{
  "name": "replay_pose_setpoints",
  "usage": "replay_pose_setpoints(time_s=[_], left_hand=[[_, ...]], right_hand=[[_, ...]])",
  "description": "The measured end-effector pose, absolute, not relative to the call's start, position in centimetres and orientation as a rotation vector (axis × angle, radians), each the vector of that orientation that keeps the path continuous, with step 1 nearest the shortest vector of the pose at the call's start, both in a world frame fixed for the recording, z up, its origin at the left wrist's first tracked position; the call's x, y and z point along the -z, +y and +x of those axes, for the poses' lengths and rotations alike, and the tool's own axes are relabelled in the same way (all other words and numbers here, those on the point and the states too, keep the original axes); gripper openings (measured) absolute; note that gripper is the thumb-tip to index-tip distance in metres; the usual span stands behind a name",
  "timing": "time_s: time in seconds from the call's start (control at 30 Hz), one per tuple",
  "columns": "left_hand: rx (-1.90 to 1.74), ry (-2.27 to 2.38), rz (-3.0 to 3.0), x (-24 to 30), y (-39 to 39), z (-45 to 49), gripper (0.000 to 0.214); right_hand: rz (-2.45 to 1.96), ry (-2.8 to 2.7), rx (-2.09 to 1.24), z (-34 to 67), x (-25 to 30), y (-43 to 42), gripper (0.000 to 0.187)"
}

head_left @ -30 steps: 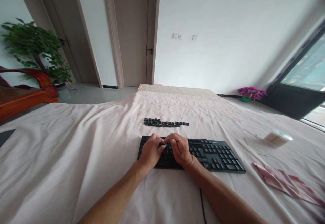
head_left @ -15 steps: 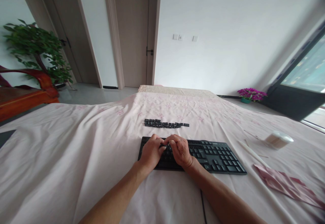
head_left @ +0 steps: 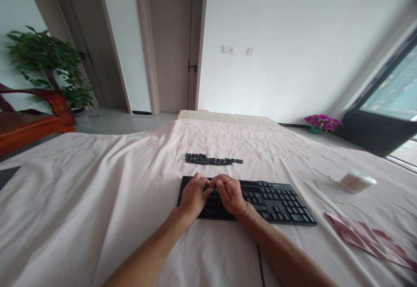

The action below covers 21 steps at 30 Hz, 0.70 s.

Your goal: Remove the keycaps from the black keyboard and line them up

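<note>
Resting half-curled on the keyboard (head_left: 276,202), left hand (head_left: 192,196) and right hand (head_left: 231,195) meet, any grip hidden; small keys (head_left: 210,160) beyond look light, stiff, best pinched by their edges.

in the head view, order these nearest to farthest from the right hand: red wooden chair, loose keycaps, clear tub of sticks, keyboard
From the right hand:
1. Keyboard: directly beneath it
2. Loose keycaps: just beyond the keyboard
3. Clear tub of sticks: off to the right
4. Red wooden chair: far left, past the tablecloth
</note>
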<state>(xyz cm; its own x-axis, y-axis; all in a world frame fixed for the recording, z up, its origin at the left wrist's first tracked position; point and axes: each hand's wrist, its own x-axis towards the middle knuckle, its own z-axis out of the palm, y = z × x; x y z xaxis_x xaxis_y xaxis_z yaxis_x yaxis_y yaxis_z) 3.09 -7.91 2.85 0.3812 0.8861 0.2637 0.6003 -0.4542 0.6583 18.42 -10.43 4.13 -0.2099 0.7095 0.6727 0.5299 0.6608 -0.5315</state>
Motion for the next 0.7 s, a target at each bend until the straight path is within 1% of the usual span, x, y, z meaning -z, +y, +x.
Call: replay_pose_setpoints(time_s=[0.37, 0.53, 0.7], left_hand=[[-0.806, 1.3, 2.235, -2.78, -7.98, 3.08, 0.009], [-0.82, 1.292, 2.236, -3.14, -8.08, 3.0, 0.008], [-0.869, 1.285, 2.195, -2.77, -7.93, 3.13, 0.005]], right_hand=[[-0.991, -1.876, -0.236, 18.4, -4.16, -10.41, 0.031], [-0.997, -1.859, -0.236, 18.51, -4.16, -10.5, 0.029], [-1.052, -1.817, -0.147, 18.53, -4.52, -10.93, 0.033]])
